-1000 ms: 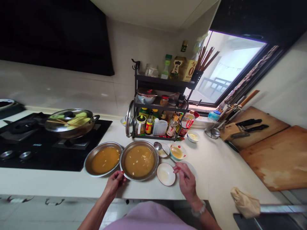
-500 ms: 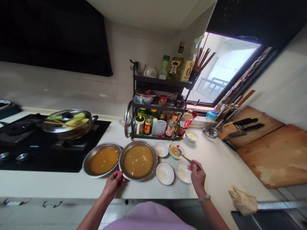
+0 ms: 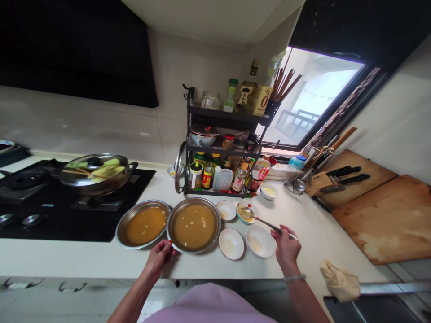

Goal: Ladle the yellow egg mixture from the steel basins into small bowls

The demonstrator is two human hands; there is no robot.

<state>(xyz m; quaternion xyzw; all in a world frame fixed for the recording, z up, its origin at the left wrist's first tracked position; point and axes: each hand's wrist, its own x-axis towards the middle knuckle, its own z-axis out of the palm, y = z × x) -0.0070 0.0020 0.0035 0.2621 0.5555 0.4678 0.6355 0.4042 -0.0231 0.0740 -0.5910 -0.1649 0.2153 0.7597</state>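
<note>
Indoors, white counter [image 3: 299, 211], basins [image 3: 217, 225], stove [image 3: 96, 226], window [image 3: 328, 83]

I see shiny metal on the basin [image 3: 214, 238] at lower centre of the frame and the spoon [image 3: 267, 223] right of it. The white bowl [image 3: 267, 238] nearby looks smooth and glazed. At left the cooktop [image 3: 90, 224] gleams glassily; at far right, the wooden board [image 3: 390, 224] looks matt, the cloth [image 3: 340, 281] below crumpled.

Rear side: glossy pale-grey tiled wall [image 3: 101, 121]
Upper left: black flat-faced overhead panel [image 3: 74, 49]
Right corner: black-framed glass window [image 3: 326, 85], daylit
Work level: smooth white countertop [image 3: 77, 258]
Base level: white cabinet fronts [image 3: 30, 305], curved handles [image 3: 72, 290]
</note>
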